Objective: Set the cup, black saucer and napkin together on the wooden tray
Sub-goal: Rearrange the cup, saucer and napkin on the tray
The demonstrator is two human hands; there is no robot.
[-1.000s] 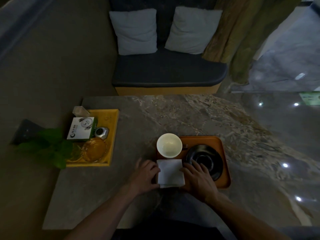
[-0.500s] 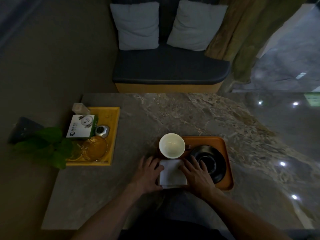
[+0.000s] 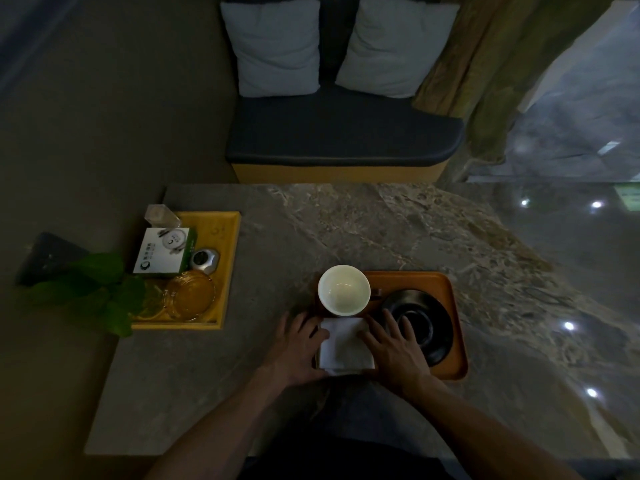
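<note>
An orange-brown wooden tray [image 3: 415,282] lies on the marble table near me. A white cup [image 3: 343,289] stands upright at its far left corner. A black saucer [image 3: 429,320] lies on the tray's right half. A folded white napkin [image 3: 344,344] lies at the tray's near left. My left hand [image 3: 298,348] rests flat against the napkin's left edge, fingers spread. My right hand [image 3: 393,348] lies flat along its right edge, partly over the saucer's near rim. Neither hand grips anything.
A yellow tray [image 3: 228,244] at the table's left holds a white-green box [image 3: 162,251], a glass ashtray [image 3: 190,296] and a small silver object [image 3: 205,260]. A green plant [image 3: 93,292] overhangs its near corner. A dark bench [image 3: 343,136] with two cushions stands beyond the table.
Both hands have stayed at the napkin's sides, closing in slightly on it. The cup, saucer and tray have not moved; only the camera has shifted a little.
</note>
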